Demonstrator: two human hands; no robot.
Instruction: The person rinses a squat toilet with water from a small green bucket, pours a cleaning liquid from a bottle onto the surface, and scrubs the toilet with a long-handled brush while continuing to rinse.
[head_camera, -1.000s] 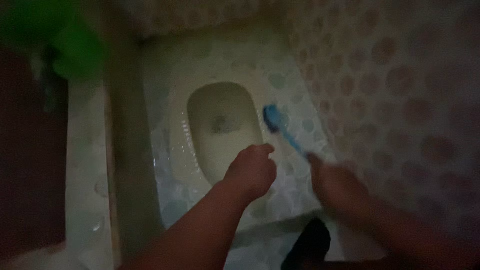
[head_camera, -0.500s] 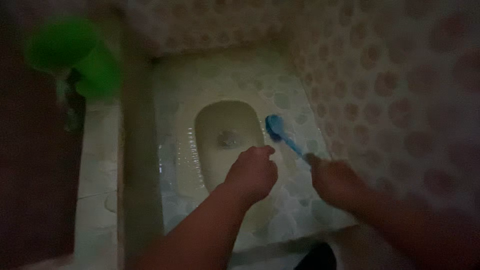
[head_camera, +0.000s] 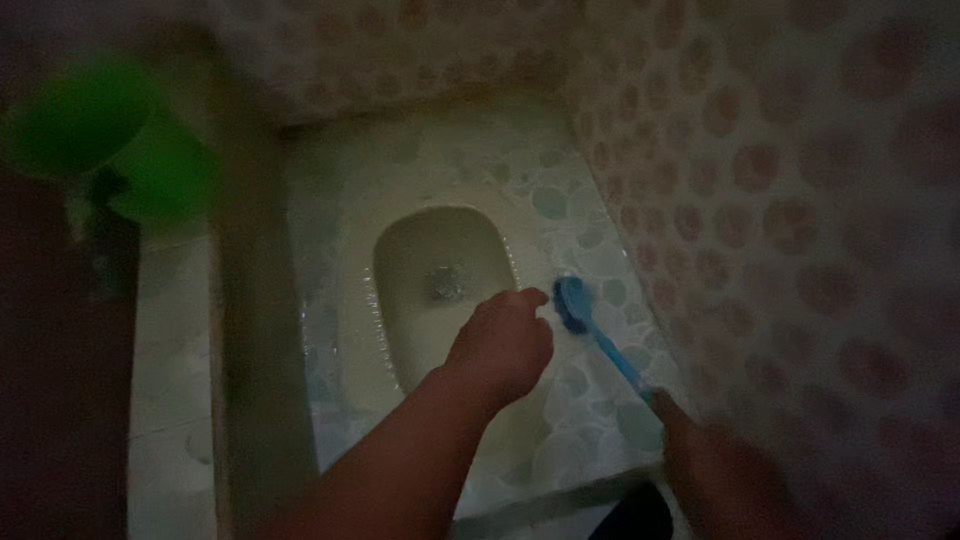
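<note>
In dim light I look down at a pale squat toilet pan (head_camera: 440, 270) set in a floor of patterned tiles. My right hand (head_camera: 715, 460) grips the handle of a blue toilet brush (head_camera: 580, 312), whose head rests on the tiled floor just right of the pan. My left hand (head_camera: 500, 345) hovers over the pan's near right edge with its fingers curled in; I see nothing in it. The brush head lies just beyond the left hand's fingertips.
A wall of spotted tiles (head_camera: 800, 200) rises on the right. A raised step edge (head_camera: 250, 380) runs along the pan's left side. Green plastic containers (head_camera: 110, 140) sit at the upper left, blurred. A dark object (head_camera: 635, 515) lies at the bottom edge.
The brush head has slid a little nearer and lower along the pan's right side. My left hand stays over the pan; the view has shifted slightly.
</note>
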